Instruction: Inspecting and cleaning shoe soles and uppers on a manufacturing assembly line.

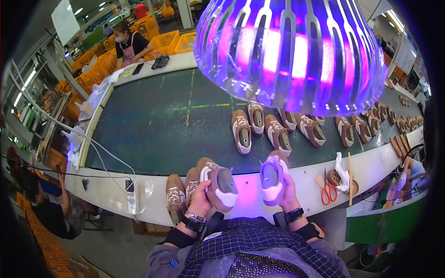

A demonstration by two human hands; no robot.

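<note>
My left hand (200, 200) is closed round the side of a brown sneaker (214, 178) with white trim and a grey last inside, tilted with its heel toward me. In my right hand (290, 193) is a matching sneaker (275, 178), toe pointing away, washed in purple light. Both are held over the white front ledge (246, 181), some way apart. Just left of my left hand another brown sneaker (175, 197) rests on the ledge, with a further sneaker (191, 180) partly hidden behind the one I hold.
A large purple-lit lamp (292, 60) hangs above the dark green conveyor belt (153, 120). Several lasted sneakers (278, 134) stand on the belt to the right. Orange-handled scissors (328, 192) and a wooden stick (351, 178) lie on the right ledge; a power strip (131, 197) sits left. A co-worker (130, 44) is across the belt.
</note>
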